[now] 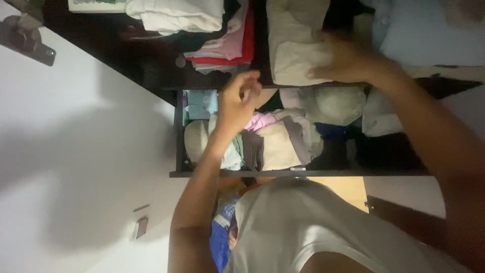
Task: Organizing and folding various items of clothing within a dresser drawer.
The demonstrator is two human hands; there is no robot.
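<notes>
My right hand (348, 60) lies flat, fingers spread and released, on a folded cream garment (298, 60) topping a pile on the dark wardrobe shelf (212, 83). My left hand (237, 101) hovers loosely curled, grasping nothing, above the lower compartment stuffed with a beige folded cloth (278, 146) and a pink one (260, 121). A red-and-pink stack (232, 48) sits just beside the cream pile.

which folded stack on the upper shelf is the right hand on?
The right hand rests on the beige folded stack, right of the shelf divider. The other stack, left of it, has pink and red layers and is untouched.
</notes>
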